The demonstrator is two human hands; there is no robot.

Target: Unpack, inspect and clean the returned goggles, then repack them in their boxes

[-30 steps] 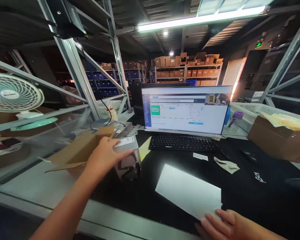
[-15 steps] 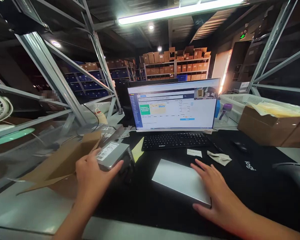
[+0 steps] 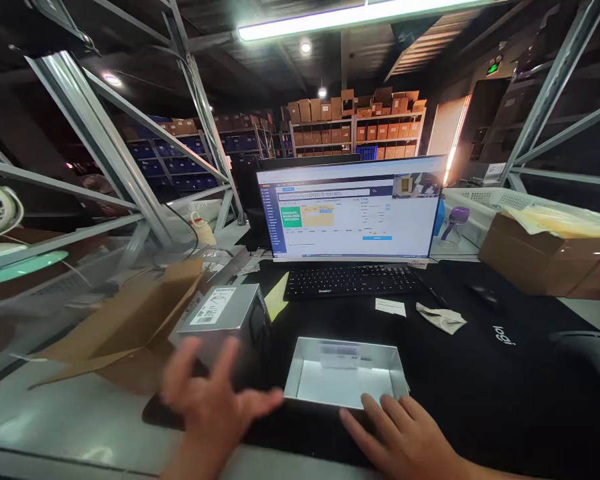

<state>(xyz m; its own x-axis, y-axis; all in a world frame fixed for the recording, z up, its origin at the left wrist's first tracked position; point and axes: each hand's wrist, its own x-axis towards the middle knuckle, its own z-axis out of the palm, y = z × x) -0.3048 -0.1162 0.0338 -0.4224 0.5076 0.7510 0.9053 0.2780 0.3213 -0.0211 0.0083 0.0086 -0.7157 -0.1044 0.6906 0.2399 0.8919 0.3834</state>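
Note:
On the black desk mat lies a shallow white open-topped box part (image 3: 325,383), its inside facing up and a small clear label-like patch on its far wall. My right hand (image 3: 400,427) is at its near right edge, fingers curled over the rim and thumb along the near side. To the left stands a grey and black product box (image 3: 225,327) with a white barcode label on top. My left hand (image 3: 215,393), blurred, is in front of that grey box with its fingers spread and nothing in them.
An open cardboard carton (image 3: 130,327) sits at the left. Behind are a keyboard (image 3: 350,280) and a monitor (image 3: 350,207). A paper slip (image 3: 390,307), a crumpled pale piece (image 3: 441,319) and a mouse (image 3: 484,295) lie right. Another carton (image 3: 540,257) stands far right.
The white box part has turned from its plain face up to its hollow side up. My left hand has let go of the grey box and moved nearer. My right hand has shifted nearer and left.

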